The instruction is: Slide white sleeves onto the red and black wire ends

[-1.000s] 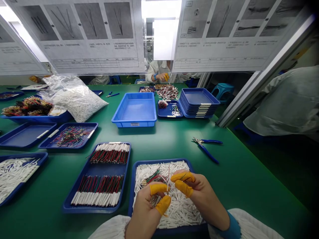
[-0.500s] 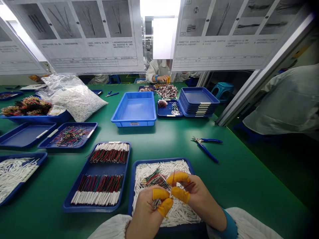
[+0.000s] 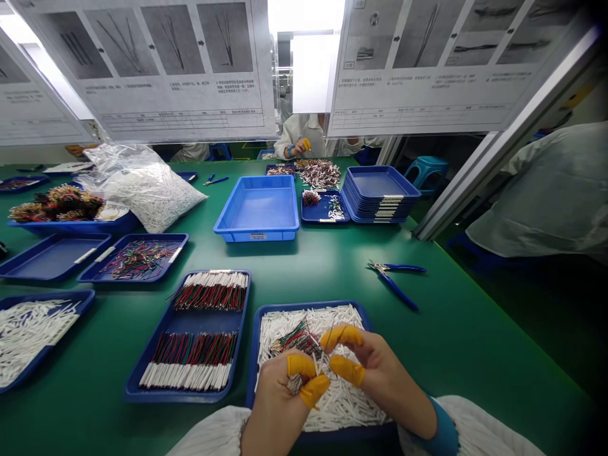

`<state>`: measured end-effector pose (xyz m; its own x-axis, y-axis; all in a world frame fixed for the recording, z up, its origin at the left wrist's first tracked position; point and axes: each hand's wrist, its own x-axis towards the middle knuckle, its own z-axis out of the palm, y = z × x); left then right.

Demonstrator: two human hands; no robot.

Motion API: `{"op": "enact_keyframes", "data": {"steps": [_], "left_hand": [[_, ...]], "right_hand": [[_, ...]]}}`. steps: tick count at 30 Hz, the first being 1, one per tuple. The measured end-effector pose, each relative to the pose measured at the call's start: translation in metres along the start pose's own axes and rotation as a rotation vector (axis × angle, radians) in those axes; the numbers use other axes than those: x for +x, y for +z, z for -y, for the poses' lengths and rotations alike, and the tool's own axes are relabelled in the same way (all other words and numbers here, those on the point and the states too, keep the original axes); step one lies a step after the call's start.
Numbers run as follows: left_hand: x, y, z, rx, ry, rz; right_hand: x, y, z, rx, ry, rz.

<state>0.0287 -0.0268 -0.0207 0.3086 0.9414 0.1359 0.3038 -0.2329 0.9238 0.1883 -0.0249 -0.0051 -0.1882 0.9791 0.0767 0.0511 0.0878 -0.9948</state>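
Note:
Both hands meet over a blue tray (image 3: 255,335) full of short white tubes (image 3: 351,408). My left hand (image 3: 285,396), in yellow finger cots, pinches a white tube (image 3: 317,363) between thumb and forefinger. Just right of it, my right hand (image 3: 380,370), also in yellow cots, is curled with its thumb and forefinger slightly apart around a thin dark wire (image 3: 331,335). Exactly where the wire meets the tube is too small to make out. Beneath the fingers, a loose bunch of red, green and black wires (image 3: 297,339) lies on the tubes.
To the left, a blue tray (image 3: 185,323) holds two rows of white-tubed wires. Blue-handled cutters (image 3: 396,278) lie at right. Farther back stand a large blue bin (image 3: 256,235), stacked trays (image 3: 380,196) and a bag of white tubes (image 3: 156,190). A co-worker (image 3: 299,136) sits opposite.
My right thumb and forefinger have spread a little, and their tips have drawn slightly away from the left hand's. The left hand keeps its pinch. The co-worker's hand has shifted left.

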Motion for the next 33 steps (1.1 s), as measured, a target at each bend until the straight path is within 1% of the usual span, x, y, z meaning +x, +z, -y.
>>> {"op": "enact_keyframes", "data": {"steps": [6,9,12,17,22,24,26,29,33], "left_hand": [[0.0008,0.0002,0.0033,0.035,0.015,-0.013],[-0.0004,0.0012,0.0024,0.055,0.038,-0.021],[-0.002,0.0006,0.0002,0.086,0.087,-0.018],[-0.0048,0.0009,0.0026,0.17,0.182,-0.062],[-0.0061,0.0026,0.0071,0.211,0.173,-0.055],[-0.0065,0.0016,0.0078,0.227,0.22,-0.058],[-0.0066,-0.0003,0.0085,0.247,0.299,-0.068],[-0.0062,-0.003,0.0092,0.268,0.372,-0.038],[-0.0061,-0.0047,0.0063,0.262,0.356,0.015]], "right_hand": [[0.0006,0.0031,-0.0033,-0.087,-0.063,0.042],[0.0004,0.0043,-0.0057,-0.096,-0.064,0.049],[0.0004,0.0043,-0.0055,-0.108,-0.056,0.051],[0.0,0.0041,-0.002,-0.148,-0.087,0.012],[-0.0008,0.004,-0.0022,-0.205,-0.098,0.044],[-0.0011,0.0043,-0.0026,-0.227,-0.106,0.035],[-0.0014,0.0046,-0.0029,-0.257,-0.124,0.026],[-0.0015,0.0048,-0.0038,-0.299,-0.178,0.029],[-0.0014,0.0052,-0.0082,-0.362,-0.259,-0.012]]}}
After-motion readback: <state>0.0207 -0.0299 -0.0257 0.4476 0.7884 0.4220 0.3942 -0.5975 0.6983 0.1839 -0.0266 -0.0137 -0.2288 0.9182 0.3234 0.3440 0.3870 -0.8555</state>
